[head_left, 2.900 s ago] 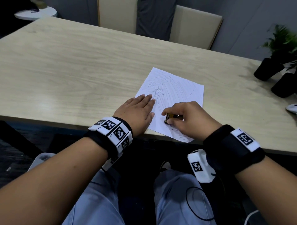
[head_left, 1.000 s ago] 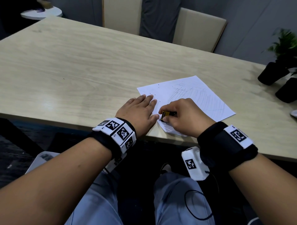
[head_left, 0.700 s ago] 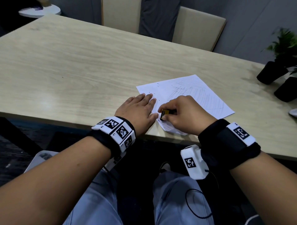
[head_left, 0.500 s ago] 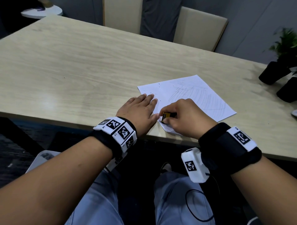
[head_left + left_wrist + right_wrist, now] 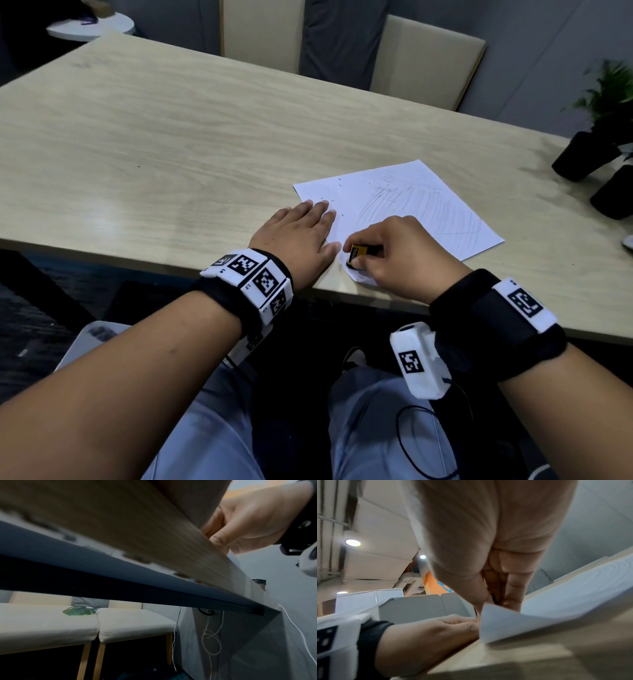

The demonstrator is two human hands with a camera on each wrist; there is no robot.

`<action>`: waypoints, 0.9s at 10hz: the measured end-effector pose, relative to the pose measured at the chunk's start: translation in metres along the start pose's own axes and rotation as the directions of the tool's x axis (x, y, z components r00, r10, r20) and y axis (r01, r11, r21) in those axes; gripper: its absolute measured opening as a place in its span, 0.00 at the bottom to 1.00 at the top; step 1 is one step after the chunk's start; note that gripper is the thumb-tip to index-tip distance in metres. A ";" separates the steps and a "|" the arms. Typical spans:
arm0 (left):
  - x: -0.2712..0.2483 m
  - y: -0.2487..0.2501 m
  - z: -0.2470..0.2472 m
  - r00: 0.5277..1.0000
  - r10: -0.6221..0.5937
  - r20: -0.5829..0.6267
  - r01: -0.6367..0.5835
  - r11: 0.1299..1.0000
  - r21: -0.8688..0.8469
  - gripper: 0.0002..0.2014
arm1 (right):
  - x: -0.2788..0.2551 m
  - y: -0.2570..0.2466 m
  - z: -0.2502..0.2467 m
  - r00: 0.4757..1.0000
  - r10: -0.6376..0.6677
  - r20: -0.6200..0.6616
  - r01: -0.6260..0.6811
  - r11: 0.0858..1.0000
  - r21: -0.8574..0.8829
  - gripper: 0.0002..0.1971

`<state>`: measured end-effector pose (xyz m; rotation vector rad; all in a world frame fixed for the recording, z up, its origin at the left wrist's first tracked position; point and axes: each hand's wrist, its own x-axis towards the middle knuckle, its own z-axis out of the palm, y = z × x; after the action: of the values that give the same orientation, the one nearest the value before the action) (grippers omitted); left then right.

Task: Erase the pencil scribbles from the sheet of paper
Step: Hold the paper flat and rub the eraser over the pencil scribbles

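Note:
A white sheet of paper (image 5: 404, 202) with faint pencil scribbles lies on the wooden table (image 5: 171, 137) near its front edge. My left hand (image 5: 301, 233) lies flat on the sheet's left part, fingers straight. My right hand (image 5: 387, 253) pinches a small eraser (image 5: 359, 251) in a yellow and black sleeve and presses it on the sheet's near corner. In the right wrist view that corner of the paper (image 5: 505, 623) curls up off the table below my right hand (image 5: 488, 561), beside my left hand (image 5: 423, 639). The left wrist view shows my right hand (image 5: 248, 520) above the table's edge.
Two dark plant pots (image 5: 582, 157) stand at the table's right end. Beige chairs (image 5: 424, 58) stand behind the table. A small round white table (image 5: 89, 25) is at the far left. My legs are under the front edge.
The sheet has been turned from upright to lying sideways since the earliest frame. Over the last second my right hand has rubbed the eraser in small strokes at the near corner; my left hand has stayed put.

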<state>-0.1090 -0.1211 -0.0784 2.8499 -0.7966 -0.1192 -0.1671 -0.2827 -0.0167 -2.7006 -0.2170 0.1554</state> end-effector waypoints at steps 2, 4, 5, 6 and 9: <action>0.000 0.001 0.000 1.000 -0.003 0.000 0.003 1.000 0.006 0.30 | -0.002 0.001 -0.003 1.000 -0.002 -0.003 0.002 1.000 0.029 0.08; 0.000 0.000 -0.001 1.000 -0.009 0.007 0.009 1.000 0.005 0.31 | -0.007 0.006 0.001 1.000 0.008 -0.005 -0.008 0.998 0.064 0.08; 0.000 0.001 0.000 1.000 -0.007 0.012 0.007 1.000 0.000 0.31 | -0.014 0.005 -0.001 0.998 0.002 0.055 -0.004 0.999 0.040 0.08; 0.000 0.001 0.000 1.000 -0.008 0.005 0.008 1.000 -0.002 0.30 | -0.011 0.005 -0.002 1.000 -0.005 0.014 0.005 0.999 0.037 0.09; 0.000 0.001 0.000 1.000 -0.008 0.003 0.008 1.000 -0.003 0.30 | -0.008 0.005 -0.004 0.999 0.015 0.050 -0.015 1.000 0.011 0.10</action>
<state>-0.1094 -0.1214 -0.0778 2.8507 -0.7852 -0.1256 -0.1742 -0.2902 -0.0151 -2.6898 -0.2099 0.2277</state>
